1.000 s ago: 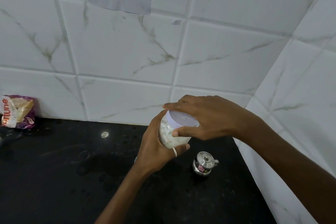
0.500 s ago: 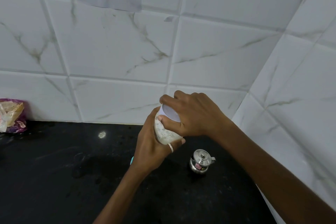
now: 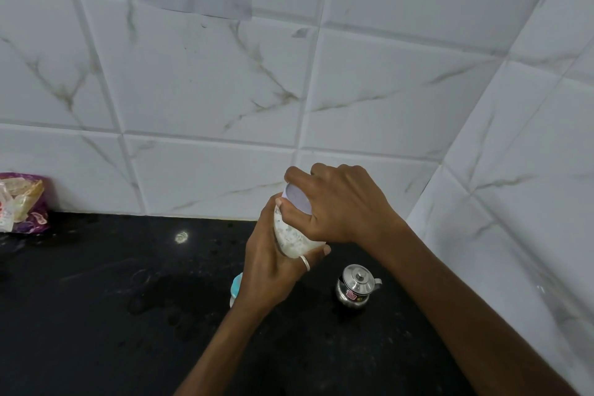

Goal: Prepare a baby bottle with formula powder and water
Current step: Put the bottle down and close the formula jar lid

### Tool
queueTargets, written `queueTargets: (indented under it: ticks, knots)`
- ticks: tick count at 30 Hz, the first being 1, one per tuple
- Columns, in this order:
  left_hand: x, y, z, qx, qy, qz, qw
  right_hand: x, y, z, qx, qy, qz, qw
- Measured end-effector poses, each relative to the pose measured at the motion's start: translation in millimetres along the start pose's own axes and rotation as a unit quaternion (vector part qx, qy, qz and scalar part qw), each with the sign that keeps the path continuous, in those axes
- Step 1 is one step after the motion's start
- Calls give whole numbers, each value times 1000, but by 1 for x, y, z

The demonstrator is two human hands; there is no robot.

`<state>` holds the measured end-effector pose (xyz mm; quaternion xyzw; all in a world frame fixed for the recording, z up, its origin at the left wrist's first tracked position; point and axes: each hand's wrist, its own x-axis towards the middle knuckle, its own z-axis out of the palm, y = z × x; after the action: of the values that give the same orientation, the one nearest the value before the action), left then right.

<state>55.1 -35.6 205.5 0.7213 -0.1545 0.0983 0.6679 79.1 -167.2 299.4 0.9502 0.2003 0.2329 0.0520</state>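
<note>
Crossing the near edge of the black countertop point(image 3: 128, 315), both forearms angle up and inward to meet above its middle. Just past the left wrist a teal-and-white item point(image 3: 237, 286) peeks out on the counter; it may be the baby bottle, but too much of it is hidden to tell. To its right, well apart from it, stands a small lidded steel pot point(image 3: 356, 286). Above these, clear of the counter, the left hand point(image 3: 273, 267) wraps the belly of the formula jar point(image 3: 292, 235) from the left and below. Its thumb lies up the jar's side, and a finger wearing a ring point(image 3: 304, 263) curls under the base. The right hand point(image 3: 340, 206) comes over the top from the right, wrist raised, with fingers and thumb clamped round the rim of the pale lid point(image 3: 299, 199). That looks like a twisting grip, so the step is probably unscrewing. The jar is small, translucent and tilted, its top leaning to the left, with whitish powder clinging to its wall. It should be light and stiff, likely smooth plastic that could slip in a loose palm. The body is best held round its widest part and the lid by its edge, and the jar brought upright before the lid comes free so no powder spills. Farther off, a crumpled food packet point(image 3: 22, 202) lies at the far left against the marble-veined tiled wall point(image 3: 209, 90).
</note>
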Motion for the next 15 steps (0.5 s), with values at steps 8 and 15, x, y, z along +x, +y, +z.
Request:
queueTargets:
  ticks: [8, 15]
  knots:
    - [3, -7, -1, -4, 6, -19, 1000, -1, -2, -4, -3, -30, 30, 999]
    - [3, -10, -2, -14, 12, -16, 1000, -11, 7, -10, 174, -128, 128, 968]
